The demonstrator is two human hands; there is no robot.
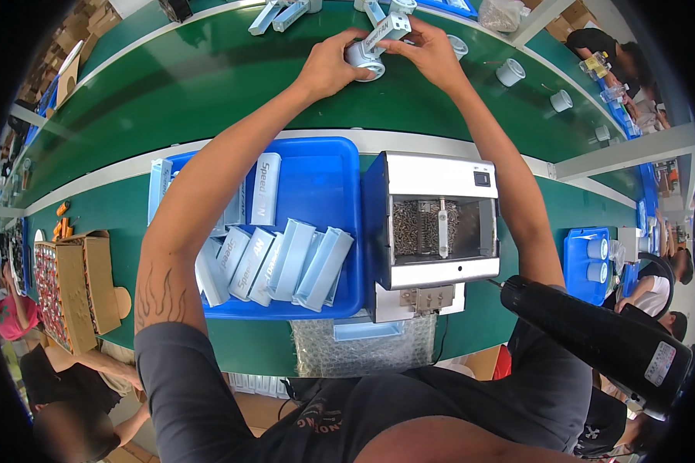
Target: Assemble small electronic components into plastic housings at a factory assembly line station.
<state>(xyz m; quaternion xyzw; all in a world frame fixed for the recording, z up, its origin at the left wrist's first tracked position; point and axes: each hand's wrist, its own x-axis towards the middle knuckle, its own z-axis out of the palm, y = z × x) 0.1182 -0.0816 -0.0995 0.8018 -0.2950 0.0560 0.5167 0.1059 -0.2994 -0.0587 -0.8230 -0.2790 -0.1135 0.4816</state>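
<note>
Both my arms reach to the far side, over the green conveyor belt. My left hand is closed round the cup-shaped round end of a light-blue plastic fan body. My right hand pinches the long printed arm of the same fan body close to its squared end. Whether the round end and the arm are fully joined cannot be made out. Right beyond my hands lie more light-blue fan parts. To the right, several round light-blue cups stand on the belt.
Nearer me, a blue tray holds several light-blue housings. Beside it stands a screw feeder full of small screws. A black electric screwdriver juts in from the right. At left is a cardboard box of small parts. Co-workers sit on both sides.
</note>
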